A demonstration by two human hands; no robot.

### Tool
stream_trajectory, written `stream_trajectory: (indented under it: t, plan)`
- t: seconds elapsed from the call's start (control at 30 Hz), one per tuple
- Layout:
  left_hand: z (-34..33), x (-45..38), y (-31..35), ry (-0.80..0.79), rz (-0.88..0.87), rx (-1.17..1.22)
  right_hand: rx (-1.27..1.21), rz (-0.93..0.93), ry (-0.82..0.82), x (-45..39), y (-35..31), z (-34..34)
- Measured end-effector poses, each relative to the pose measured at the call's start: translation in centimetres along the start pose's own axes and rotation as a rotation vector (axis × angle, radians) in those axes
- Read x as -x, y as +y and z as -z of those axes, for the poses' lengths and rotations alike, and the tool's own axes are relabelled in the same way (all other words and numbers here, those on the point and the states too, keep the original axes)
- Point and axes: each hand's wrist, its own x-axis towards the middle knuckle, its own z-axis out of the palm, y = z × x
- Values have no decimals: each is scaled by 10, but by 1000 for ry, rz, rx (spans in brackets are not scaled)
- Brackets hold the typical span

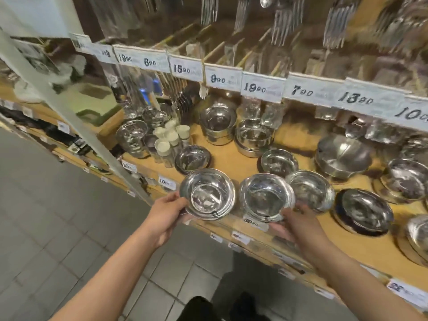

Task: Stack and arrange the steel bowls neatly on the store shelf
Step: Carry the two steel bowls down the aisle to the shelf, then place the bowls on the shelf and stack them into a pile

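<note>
Both hands are at the front edge of the wooden shelf (231,156), each on steel. The left hand (168,210) grips the near-left rim of a bowl stack (207,193), thumb on the rim, fingers curled underneath; the stack sits just right of that hand, tipped toward the camera and overhanging the shelf lip. The right hand (298,222) holds the second bowl (266,198) from its near-right side, fingers wrapped under its lower edge, so the bowl lies up and left of that hand. The two held pieces sit side by side with a narrow gap between them. Just behind the second bowl a third bowl (311,190) lies tilted, touching or overlapping its right rim. Further back stand small bowls (279,162) and steel tins (217,122). Price tags (261,86) line the shelf above.
</note>
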Motion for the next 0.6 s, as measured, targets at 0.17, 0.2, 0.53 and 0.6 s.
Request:
stream_trajectory:
  t: [0.17, 0.2, 0.53, 0.6]
  plan:
    - [4, -49, 21, -50, 12, -107, -40, -4, 57, -29, 13, -27]
    - [6, -59, 25, -65, 19, -127, -50, 4, 81, -33, 16, -33]
    - [6, -131, 49, -223, 14, -299, -201, -36, 233, -67, 41, -95]
    - [2, -135, 52, -248, 28, -298, -238, -33, 248, -70, 44, -102]
